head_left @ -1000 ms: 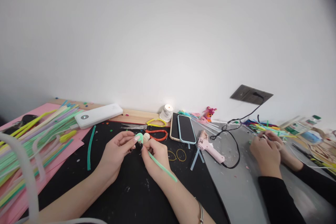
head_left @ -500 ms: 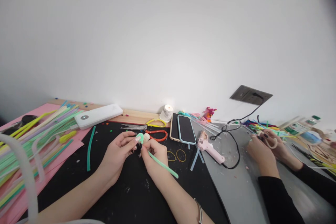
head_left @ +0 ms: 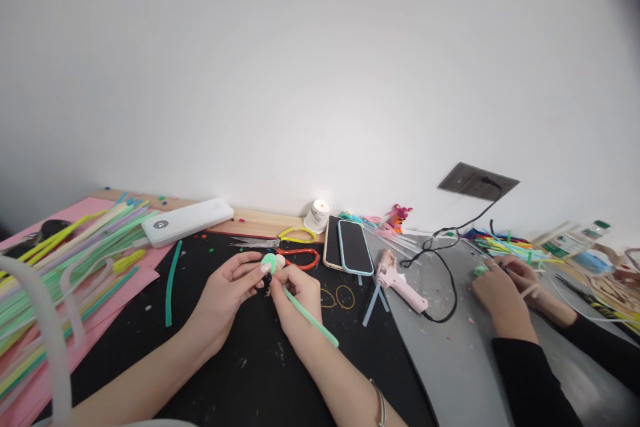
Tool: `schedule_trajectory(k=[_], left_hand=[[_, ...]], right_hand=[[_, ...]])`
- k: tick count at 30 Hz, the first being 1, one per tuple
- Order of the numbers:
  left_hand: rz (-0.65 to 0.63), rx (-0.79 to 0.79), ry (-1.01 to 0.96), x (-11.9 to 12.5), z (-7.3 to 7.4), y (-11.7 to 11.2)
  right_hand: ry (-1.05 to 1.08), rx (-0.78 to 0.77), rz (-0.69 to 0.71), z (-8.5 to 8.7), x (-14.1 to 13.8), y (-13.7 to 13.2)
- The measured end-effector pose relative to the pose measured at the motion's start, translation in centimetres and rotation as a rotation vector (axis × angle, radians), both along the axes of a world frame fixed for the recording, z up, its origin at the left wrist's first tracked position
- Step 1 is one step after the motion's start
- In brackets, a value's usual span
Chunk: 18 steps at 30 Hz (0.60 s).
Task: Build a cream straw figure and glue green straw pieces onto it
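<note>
Between my two hands, above the black mat (head_left: 240,373), is a small coiled piece of mint-green pipe cleaner (head_left: 269,259) beside a cream-coloured part. My left hand (head_left: 227,287) pinches the coiled green end between thumb and fingers. The fingers of my right hand (head_left: 300,290) are closed on the same pipe cleaner, whose straight tail (head_left: 313,320) runs down over the wrist. Something small and dark shows under the coil; its kind I cannot make out. Just behind my hands lie scissors (head_left: 300,257) with red and yellow handles.
Pipe cleaners (head_left: 95,260) lie on pink sheets at the left, near a white case (head_left: 190,220). Two phones (head_left: 356,247), a pink glue gun (head_left: 405,287) with a black cord and rubber bands (head_left: 345,295) are to the right. A co-worker's hands (head_left: 505,297) work at far right.
The green coil has turned slightly in my fingers, and a dark bit now shows below it. The co-worker's hands have shifted and a green piece appears there.
</note>
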State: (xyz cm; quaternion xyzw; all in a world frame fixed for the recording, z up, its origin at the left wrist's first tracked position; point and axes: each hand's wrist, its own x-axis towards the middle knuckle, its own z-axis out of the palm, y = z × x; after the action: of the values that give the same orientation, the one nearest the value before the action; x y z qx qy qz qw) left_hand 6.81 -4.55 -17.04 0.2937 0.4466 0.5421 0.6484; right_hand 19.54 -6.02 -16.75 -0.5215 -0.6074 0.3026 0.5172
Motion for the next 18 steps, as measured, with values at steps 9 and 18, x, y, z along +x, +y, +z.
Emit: schedule_trajectory(k=[9, 18], left_hand=[[-0.043, 0.006, 0.013, -0.2, 0.0, -0.1], [-0.045, 0.027, 0.1, -0.4, 0.0, 0.2]], right_hand=[[0.092, -0.026, 0.013, -1.4, -0.1, 0.6], [0.038, -0.034, 0.002, -1.0, 0.5, 0.5]])
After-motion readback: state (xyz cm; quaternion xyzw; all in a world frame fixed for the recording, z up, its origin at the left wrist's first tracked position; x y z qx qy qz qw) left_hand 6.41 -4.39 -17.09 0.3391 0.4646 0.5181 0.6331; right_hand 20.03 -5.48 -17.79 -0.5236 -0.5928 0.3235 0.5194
